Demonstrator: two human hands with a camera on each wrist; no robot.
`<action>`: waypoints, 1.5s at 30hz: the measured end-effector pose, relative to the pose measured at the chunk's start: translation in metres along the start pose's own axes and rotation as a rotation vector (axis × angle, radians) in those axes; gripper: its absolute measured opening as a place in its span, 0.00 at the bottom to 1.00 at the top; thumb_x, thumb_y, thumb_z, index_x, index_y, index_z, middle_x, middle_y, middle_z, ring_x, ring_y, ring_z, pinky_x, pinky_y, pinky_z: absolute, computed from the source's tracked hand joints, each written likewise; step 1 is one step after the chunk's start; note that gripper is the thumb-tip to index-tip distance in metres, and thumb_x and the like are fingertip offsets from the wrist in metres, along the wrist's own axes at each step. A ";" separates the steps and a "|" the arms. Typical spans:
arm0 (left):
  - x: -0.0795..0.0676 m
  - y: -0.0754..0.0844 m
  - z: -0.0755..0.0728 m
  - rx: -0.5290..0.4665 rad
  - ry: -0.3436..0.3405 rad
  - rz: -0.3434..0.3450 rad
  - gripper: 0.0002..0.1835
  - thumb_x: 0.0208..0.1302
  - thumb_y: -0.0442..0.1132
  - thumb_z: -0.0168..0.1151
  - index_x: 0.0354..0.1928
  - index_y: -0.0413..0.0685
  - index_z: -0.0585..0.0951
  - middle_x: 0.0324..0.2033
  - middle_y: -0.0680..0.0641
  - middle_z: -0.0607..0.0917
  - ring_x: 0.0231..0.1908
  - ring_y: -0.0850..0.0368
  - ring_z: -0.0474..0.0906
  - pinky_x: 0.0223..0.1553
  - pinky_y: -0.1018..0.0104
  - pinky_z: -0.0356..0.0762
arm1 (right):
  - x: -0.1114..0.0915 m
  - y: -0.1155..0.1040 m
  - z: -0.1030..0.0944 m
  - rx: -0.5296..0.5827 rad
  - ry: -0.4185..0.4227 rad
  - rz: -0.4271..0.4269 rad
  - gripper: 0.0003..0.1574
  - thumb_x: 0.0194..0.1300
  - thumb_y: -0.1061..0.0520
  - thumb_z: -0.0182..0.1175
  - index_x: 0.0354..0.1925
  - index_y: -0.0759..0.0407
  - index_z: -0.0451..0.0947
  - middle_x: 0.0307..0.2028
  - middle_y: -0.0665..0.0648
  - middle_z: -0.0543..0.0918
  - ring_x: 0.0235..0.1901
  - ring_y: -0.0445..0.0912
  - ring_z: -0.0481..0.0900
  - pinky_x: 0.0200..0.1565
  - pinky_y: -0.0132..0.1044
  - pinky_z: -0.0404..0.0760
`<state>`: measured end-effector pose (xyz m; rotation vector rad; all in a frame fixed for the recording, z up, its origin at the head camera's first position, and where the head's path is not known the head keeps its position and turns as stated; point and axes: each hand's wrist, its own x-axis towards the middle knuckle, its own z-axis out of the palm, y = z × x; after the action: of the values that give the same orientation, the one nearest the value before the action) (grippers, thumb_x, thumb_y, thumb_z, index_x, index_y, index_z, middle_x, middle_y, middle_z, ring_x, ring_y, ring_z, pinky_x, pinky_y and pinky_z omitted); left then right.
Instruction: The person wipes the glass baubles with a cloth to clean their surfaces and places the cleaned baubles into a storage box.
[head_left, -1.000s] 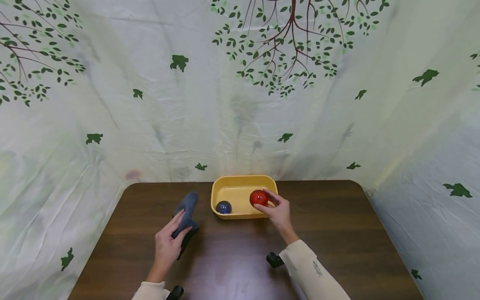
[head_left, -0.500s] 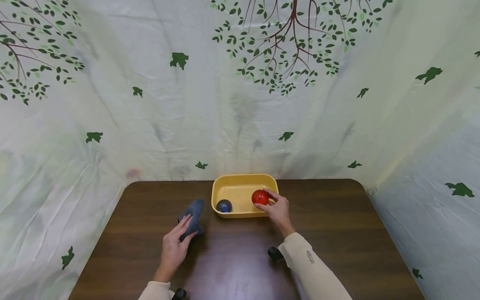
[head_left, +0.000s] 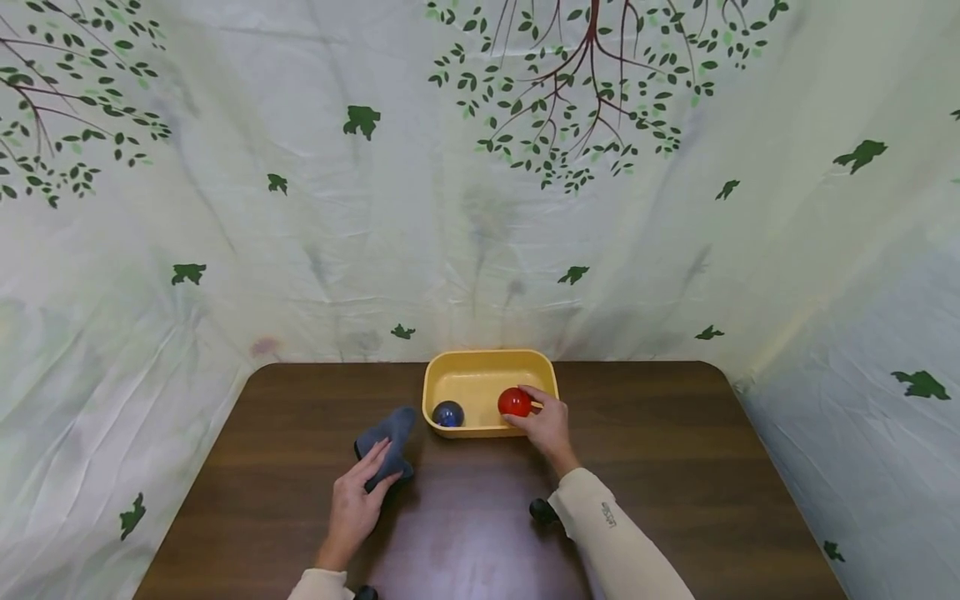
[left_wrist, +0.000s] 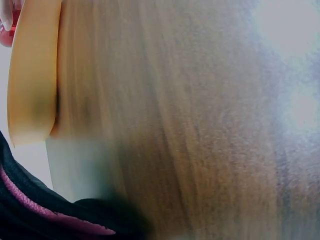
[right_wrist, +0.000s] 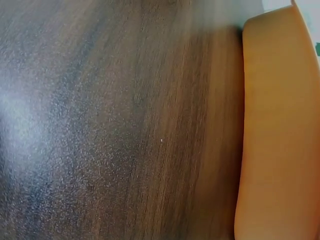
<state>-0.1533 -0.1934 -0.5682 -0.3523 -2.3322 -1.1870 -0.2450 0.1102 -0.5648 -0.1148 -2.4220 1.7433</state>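
In the head view my left hand (head_left: 356,502) grips a folded blue-grey cloth (head_left: 390,446) between thumb and fingers, left of the yellow tray (head_left: 480,432). The left wrist view shows part of the dark cloth (left_wrist: 30,182) with a pink strip (left_wrist: 55,216) along it. My right hand (head_left: 548,429) reaches over the tray's right front corner and pinches a shiny red ball (head_left: 514,402). Whether the ball touches the tray floor I cannot tell. A dark blue ball (head_left: 447,414) lies in the tray's front left corner. The right wrist view shows only the tray's outer wall (right_wrist: 280,125) and tabletop.
The brown wooden table (head_left: 660,483) has rounded far corners, and the tray stands at its far edge. Behind it hangs a pale curtain (head_left: 480,250) printed with leaves and branches. A dark wrist device (head_left: 543,511) sits beside the right sleeve (head_left: 611,521).
My left hand has moved right and slightly nearer to me with the cloth, which has turned. The red ball in my right hand has come slightly lower and left.
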 end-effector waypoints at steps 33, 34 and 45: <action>-0.016 -0.012 0.021 0.204 -0.326 0.009 0.24 0.47 0.33 0.74 0.50 0.34 0.82 0.52 0.30 0.80 0.56 0.26 0.70 0.54 0.33 0.67 | 0.004 0.006 0.000 0.119 0.058 -0.156 0.19 0.57 0.68 0.67 0.49 0.71 0.81 0.51 0.67 0.81 0.49 0.60 0.80 0.48 0.49 0.80; -0.016 -0.012 0.022 0.218 -0.353 -0.002 0.24 0.48 0.34 0.73 0.50 0.34 0.82 0.52 0.30 0.79 0.56 0.26 0.69 0.54 0.32 0.66 | 0.004 0.006 0.000 0.121 0.051 -0.157 0.19 0.58 0.68 0.67 0.49 0.71 0.81 0.51 0.67 0.81 0.50 0.60 0.80 0.48 0.49 0.80; -0.015 -0.013 0.033 0.281 -0.514 -0.104 0.30 0.48 0.41 0.74 0.54 0.34 0.80 0.60 0.28 0.72 0.63 0.25 0.59 0.62 0.31 0.54 | 0.004 0.002 -0.004 0.162 -0.004 -0.137 0.20 0.58 0.71 0.65 0.49 0.77 0.78 0.53 0.72 0.78 0.50 0.67 0.78 0.47 0.55 0.79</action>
<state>-0.1570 -0.1746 -0.6013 -0.4844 -2.9481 -0.8647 -0.2480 0.1149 -0.5655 0.0719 -2.2226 1.8688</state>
